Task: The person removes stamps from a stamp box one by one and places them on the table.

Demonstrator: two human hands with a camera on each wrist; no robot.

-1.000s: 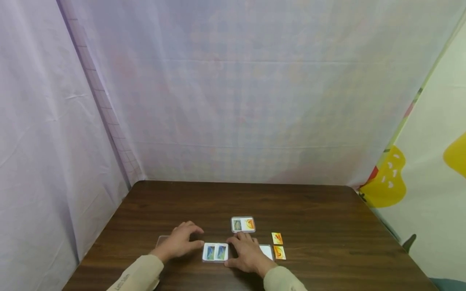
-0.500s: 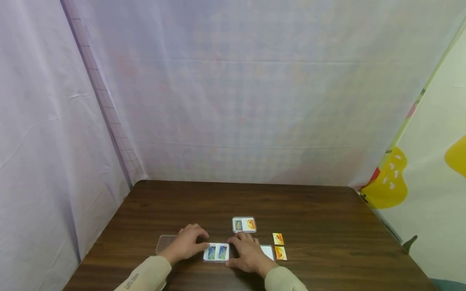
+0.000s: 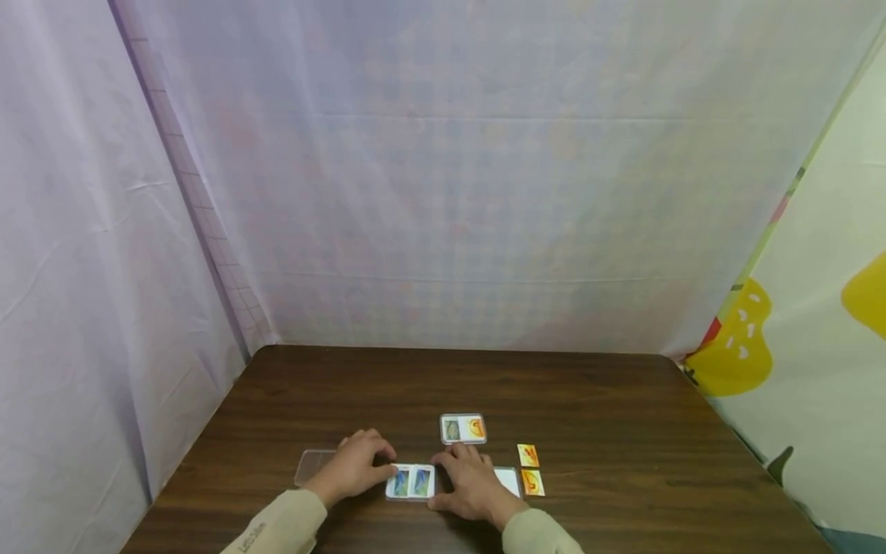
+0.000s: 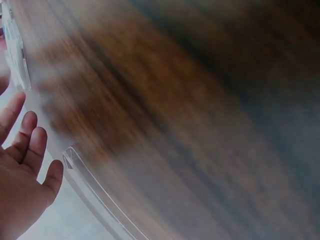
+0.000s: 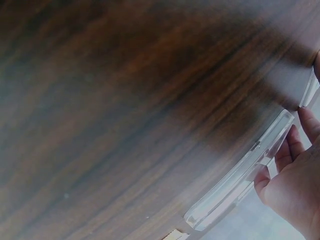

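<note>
A small clear plastic case (image 3: pixel 411 482) with two blue-green picture cards lies between the hands in the head view. My left hand (image 3: pixel 356 464) is at its left side, thumb tip on the edge, other fingers loosely bent; the left wrist view shows those fingers (image 4: pixel 36 147) holding nothing. Thumb and index finger of my right hand (image 3: pixel 472 483) grip the case's right end, at its far and near corners. Partly hidden under that hand is a second clear case (image 3: pixel 508 480) with a white inside. Its thick transparent wall (image 5: pixel 245 170) shows in the right wrist view.
A third case (image 3: pixel 463 428), holding a greyish picture and an orange one, lies farther back. Two loose orange-yellow cards (image 3: pixel 532 482) sit at the right. A clear flat lid (image 3: pixel 314 465) lies left, partly behind my left hand, on the dark wooden table (image 3: pixel 623 438).
My left hand has shifted to the right, bringing its thumb onto the left edge of the picture-card case and uncovering more of the clear lid. My right hand keeps its place.
</note>
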